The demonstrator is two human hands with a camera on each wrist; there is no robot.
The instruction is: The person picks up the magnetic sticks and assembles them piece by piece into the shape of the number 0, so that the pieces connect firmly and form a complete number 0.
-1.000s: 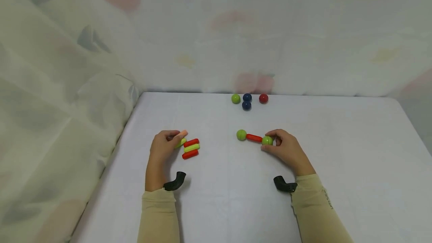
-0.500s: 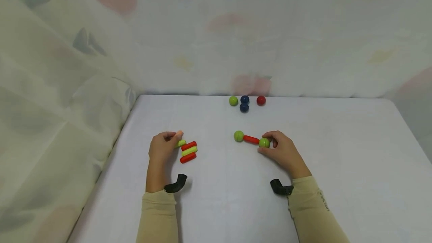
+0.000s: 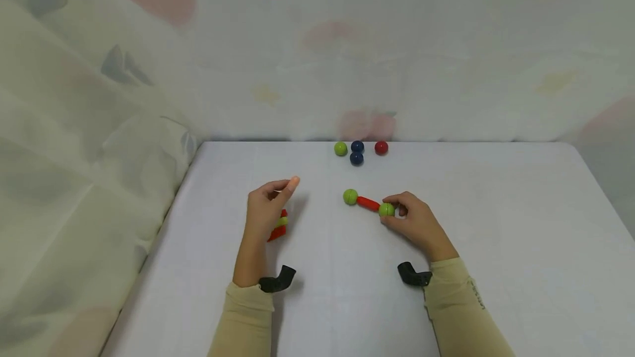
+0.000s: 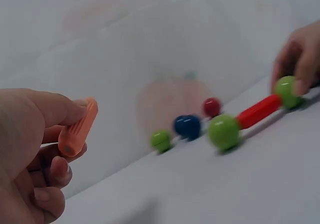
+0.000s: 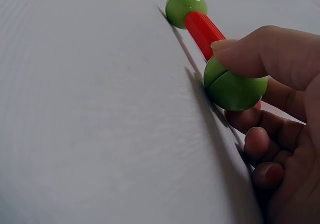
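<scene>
Two hands work over a white bench [image 3: 496,247]. The left hand [image 3: 265,208] is raised just above the bench and pinches an orange rod [image 4: 77,129] between thumb and forefinger, near its lower end, so most of the rod stands free; that grip probably leaves the far tip clear to meet another piece. In the head view its tip [image 3: 294,182] points up and to the far right, the long axis slanting toward the middle of the bench. Under this hand, partly hidden, lie a few more rods [image 3: 280,226], red and green, close together.

The right hand [image 3: 414,222] curls its fingers round a green ball [image 3: 386,210], thumb on top, holding it against the bench. From that ball a red rod [image 3: 368,203] runs to a second green ball [image 3: 350,196]; the hold likely steadies the joined piece. Its long axis lies flat, pointing far-left from the hand.

Four loose balls sit at the far edge: green [image 3: 340,149], two blue [image 3: 356,153] touching, and red [image 3: 381,147] a little apart.
</scene>
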